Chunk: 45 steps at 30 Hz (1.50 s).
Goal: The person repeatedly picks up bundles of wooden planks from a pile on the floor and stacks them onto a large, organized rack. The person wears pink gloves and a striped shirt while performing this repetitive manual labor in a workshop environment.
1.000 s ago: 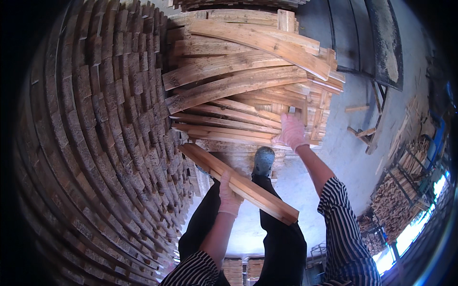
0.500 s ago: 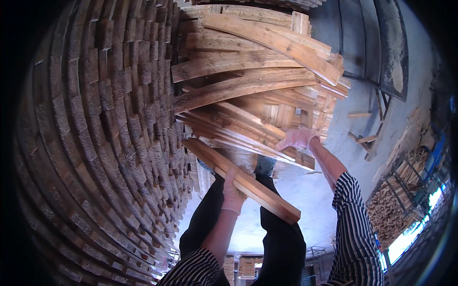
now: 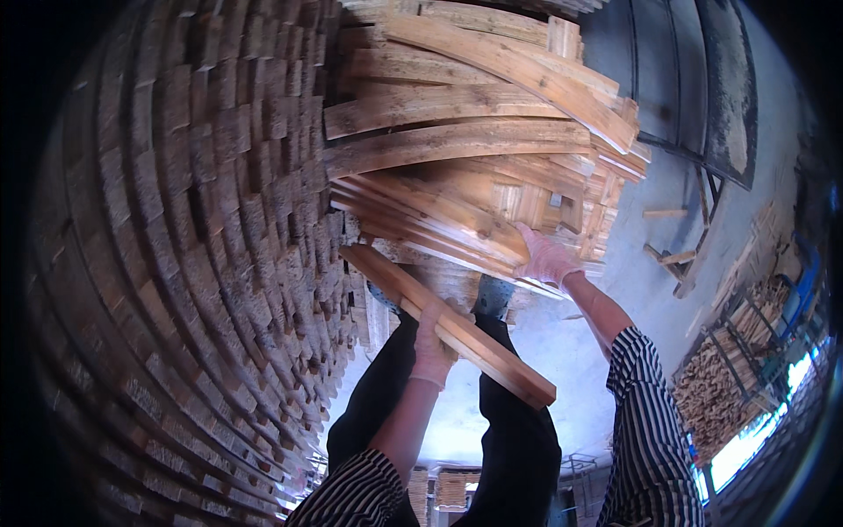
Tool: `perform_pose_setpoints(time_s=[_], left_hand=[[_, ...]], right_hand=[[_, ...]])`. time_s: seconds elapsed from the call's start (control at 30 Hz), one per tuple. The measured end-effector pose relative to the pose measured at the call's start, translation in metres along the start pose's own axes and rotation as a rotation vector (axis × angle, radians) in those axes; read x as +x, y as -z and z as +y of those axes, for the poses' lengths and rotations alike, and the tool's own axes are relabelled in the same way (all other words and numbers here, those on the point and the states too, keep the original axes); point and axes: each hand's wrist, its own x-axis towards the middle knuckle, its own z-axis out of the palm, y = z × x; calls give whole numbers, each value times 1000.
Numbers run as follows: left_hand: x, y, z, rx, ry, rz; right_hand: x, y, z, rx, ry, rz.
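Left hand (image 3: 432, 349): pale pink, looks gloved, clamped round long straight light-brown wooden planks (image 3: 494, 353), apparently two stacked flat; grip sits near mid-length, I judge for balance
Held planks: up in front of the black trousers (image 3: 518, 439), slanting down to the right; left end near the wall, contact I can't tell from my end
Right hand (image 3: 549, 257): same pale pink, well apart from the other, at the right end of narrow orange-brown wooden boards (image 3: 457, 215); fingers lie over the end, probably the easiest part to get at; how tight I cannot tell, underside hidden
Narrow boards: bunched side by side, slanting, left ends near the wall
Upper pile: broad light-brown wooden boards (image 3: 457, 140), some crossing at angles, reads as loose heaping
Wall: tall grey-brown stack of rough board ends (image 3: 202, 220), packed tight, likely to save room
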Motion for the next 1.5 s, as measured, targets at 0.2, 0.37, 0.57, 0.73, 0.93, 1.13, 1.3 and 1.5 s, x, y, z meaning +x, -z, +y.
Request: perform_pose_setpoints(time_s=[0.2, 0.37, 0.57, 0.73, 0.93, 1.13, 1.3, 1.5], left_hand=[[-34, -10, 19, 9, 35, -54], [-128, -81, 37, -8, 178, -180], [-197, -88, 76, 261, 293, -206], [-151, -130, 108, 393, 407, -297], [-65, -156, 96, 463, 454, -304], [-210, -123, 77, 370, 317, -348], [-365, -168, 95, 570, -70, -592], [-515, -241, 151, 581, -606, -869]], right_hand=[[-53, 38, -75, -66, -75, -273], [-158, 61, -143, 250, 28, -338], [-279, 94, -213, 1350, -234, -674], [-238, 114, -211, 1660, -369, -695], [-123, 118, -164, 1742, -298, -403], [-286, 108, -206, 1585, 136, -182], [-417, 126, -259, 1111, 409, 342], [-531, 248, -360, 600, 663, 714]])
